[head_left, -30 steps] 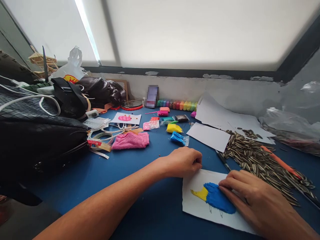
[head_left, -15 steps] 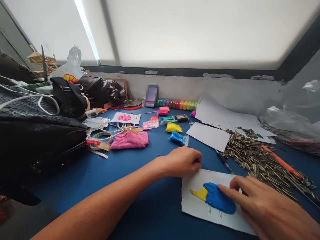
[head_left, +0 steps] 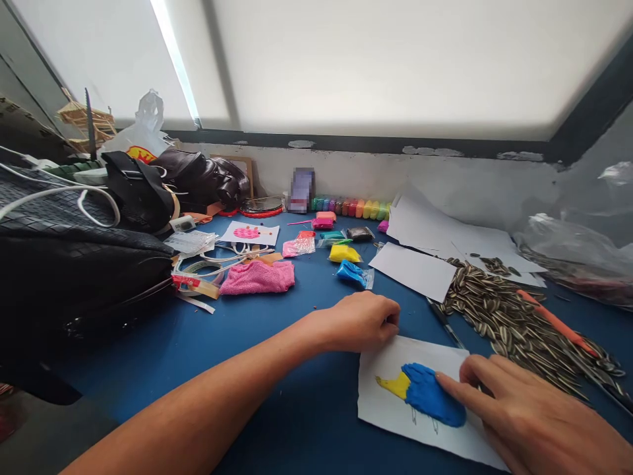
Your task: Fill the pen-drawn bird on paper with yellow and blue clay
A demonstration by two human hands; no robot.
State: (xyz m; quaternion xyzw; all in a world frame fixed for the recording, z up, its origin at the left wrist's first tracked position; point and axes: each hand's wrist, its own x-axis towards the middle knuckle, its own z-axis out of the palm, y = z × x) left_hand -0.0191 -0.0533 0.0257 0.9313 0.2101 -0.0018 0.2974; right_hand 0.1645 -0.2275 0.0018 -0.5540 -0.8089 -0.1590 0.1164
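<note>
A white sheet of paper [head_left: 378, 412] lies before me with a drawn bird on it. Blue modelling clay [head_left: 430, 399] covers the bird's body and yellow clay [head_left: 395, 384] its neck and head; the pencilled legs are bare. My left hand [head_left: 366, 320] is closed at the paper's upper left corner, its fingertips mostly hidden. With the index finger stretched out, my right hand [head_left: 519, 399] touches the upper edge of the blue clay. Its other fingers are bent, and nothing shows in them.
Sunflower seeds [head_left: 514, 316] are heaped at right, with an orange-handled tool [head_left: 556, 323] on them. A pen [head_left: 446, 324] lies beside the heap. Beyond are blank paper [head_left: 413, 269], clay packets in blue [head_left: 352, 272] and yellow [head_left: 344, 253], and a pink cloth [head_left: 258, 277]. A black bag [head_left: 84, 284] stands left.
My right index finger has shifted slightly to the right and down along the blue clay's edge. My left hand stays at the paper's corner.
</note>
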